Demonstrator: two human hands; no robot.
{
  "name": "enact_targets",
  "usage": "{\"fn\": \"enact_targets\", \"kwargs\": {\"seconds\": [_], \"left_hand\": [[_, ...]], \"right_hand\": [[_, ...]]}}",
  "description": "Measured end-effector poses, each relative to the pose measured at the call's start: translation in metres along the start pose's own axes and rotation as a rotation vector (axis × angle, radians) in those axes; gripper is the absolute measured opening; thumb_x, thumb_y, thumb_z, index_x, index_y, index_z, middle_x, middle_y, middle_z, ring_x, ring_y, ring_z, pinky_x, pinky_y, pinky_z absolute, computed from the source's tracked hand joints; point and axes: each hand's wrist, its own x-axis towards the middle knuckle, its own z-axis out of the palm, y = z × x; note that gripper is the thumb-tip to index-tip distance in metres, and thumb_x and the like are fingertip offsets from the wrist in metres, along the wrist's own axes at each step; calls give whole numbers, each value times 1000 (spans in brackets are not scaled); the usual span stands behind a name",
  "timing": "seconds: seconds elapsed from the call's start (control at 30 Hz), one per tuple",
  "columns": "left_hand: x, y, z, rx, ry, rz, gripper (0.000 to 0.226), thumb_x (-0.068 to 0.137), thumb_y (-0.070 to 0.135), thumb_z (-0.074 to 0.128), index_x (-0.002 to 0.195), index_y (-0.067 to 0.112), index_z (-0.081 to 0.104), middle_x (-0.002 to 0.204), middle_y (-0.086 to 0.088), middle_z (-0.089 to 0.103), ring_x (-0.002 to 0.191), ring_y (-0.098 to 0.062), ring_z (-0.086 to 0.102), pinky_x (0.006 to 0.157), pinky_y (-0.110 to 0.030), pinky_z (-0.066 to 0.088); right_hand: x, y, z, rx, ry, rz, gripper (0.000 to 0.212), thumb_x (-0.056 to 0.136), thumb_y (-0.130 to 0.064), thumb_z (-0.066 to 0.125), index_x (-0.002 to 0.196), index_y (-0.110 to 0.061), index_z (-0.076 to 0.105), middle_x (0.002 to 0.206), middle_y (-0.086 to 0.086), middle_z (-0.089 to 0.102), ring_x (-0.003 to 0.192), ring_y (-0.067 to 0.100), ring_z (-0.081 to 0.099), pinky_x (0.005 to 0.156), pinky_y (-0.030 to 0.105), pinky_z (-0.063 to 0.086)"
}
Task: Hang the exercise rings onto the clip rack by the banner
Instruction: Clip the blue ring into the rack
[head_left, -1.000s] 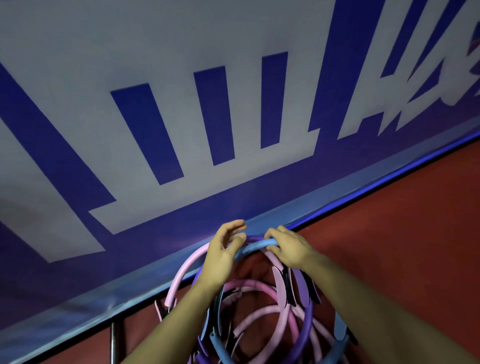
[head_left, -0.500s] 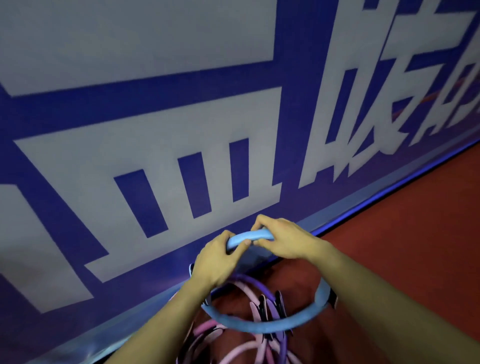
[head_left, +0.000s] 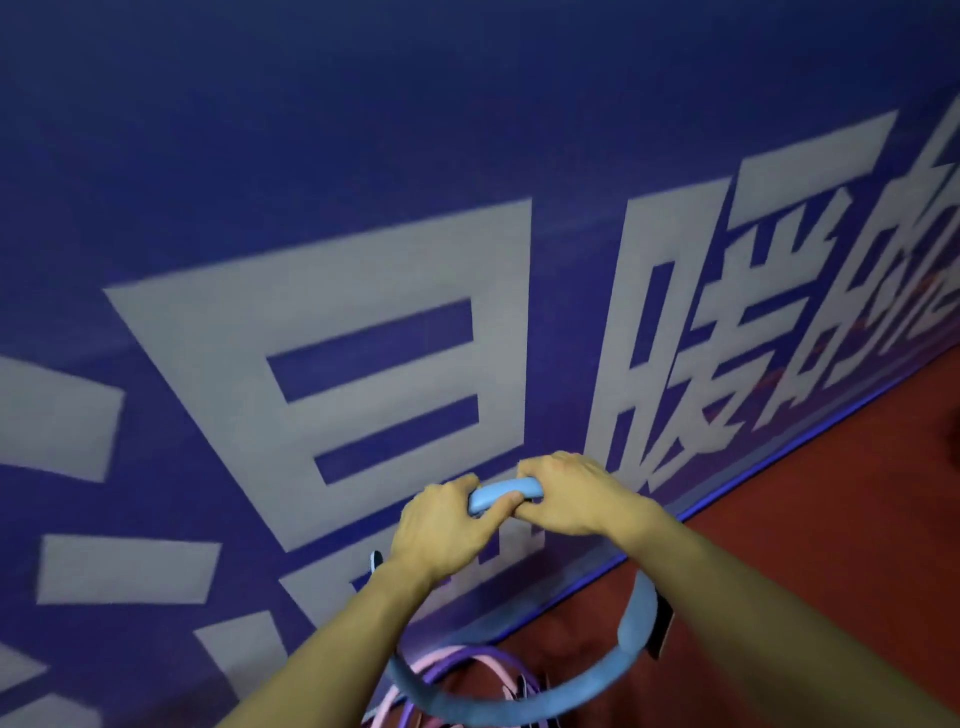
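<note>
At the bottom centre of the frame, pink and purple rings (head_left: 467, 670) lie low behind a blue ring (head_left: 631, 623). Just above them, the left hand (head_left: 441, 530) and right hand (head_left: 576, 499) hold its top, fingers wrapped tight around it. A blue banner (head_left: 363, 208) with white characters fills the background above a red floor (head_left: 831, 519).
</note>
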Motion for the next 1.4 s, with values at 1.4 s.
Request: {"fn": "enact_targets", "kwargs": {"seconds": [1.4], "left_hand": [[-528,-89,-504,227,372,-479,70,79,86,39,64,19,52,53,1,56,51,-16,52,50,-36,38]], "right_hand": [[-229,-651,-79,-97,-163,-612,33,89,-45,54,73,-17,55,71,7,62,58,21,51,53,35,40]]}}
